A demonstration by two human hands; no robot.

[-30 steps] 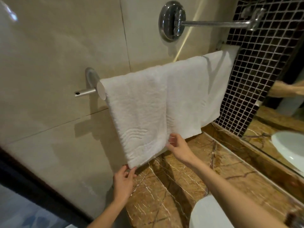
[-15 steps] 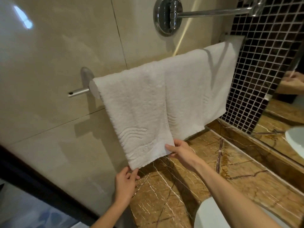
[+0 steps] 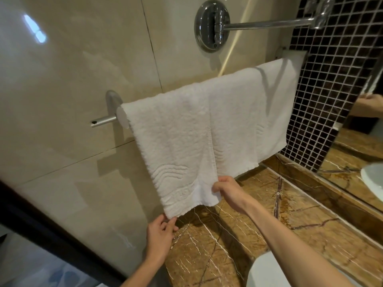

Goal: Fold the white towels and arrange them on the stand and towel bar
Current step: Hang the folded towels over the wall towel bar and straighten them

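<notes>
The near towel (image 3: 176,150) hangs folded over the towel bar (image 3: 103,122), its left edge just inside the bar's free end and its hem hanging above the marble counter (image 3: 290,224). Your left hand (image 3: 160,235) is below that hem and pinches the lower left corner between thumb and fingertips, so the towel rises straight up from the hand. Your right hand (image 3: 228,193) is at the towel's right edge, with the fingers curled onto the cloth just above the lower right corner; the towel lies to the left of that hand. Between your two hands the hem runs taut on a slant, lower on the left. The second towel (image 3: 259,112) hangs on the same bar farther right, partly tucked behind the near one, and neither hand touches it. Above the bar a chrome wall mount (image 3: 212,25) holds out a rod toward the dark mosaic tiles (image 3: 323,100).

Compared with a second ago, your left hand keeps the same pinch on the same corner. Your right hand has slid slightly down the right edge, and the lower right corner now shows under your fingers where the hand covered it before. Both towels sit on the bar as they did.
</notes>
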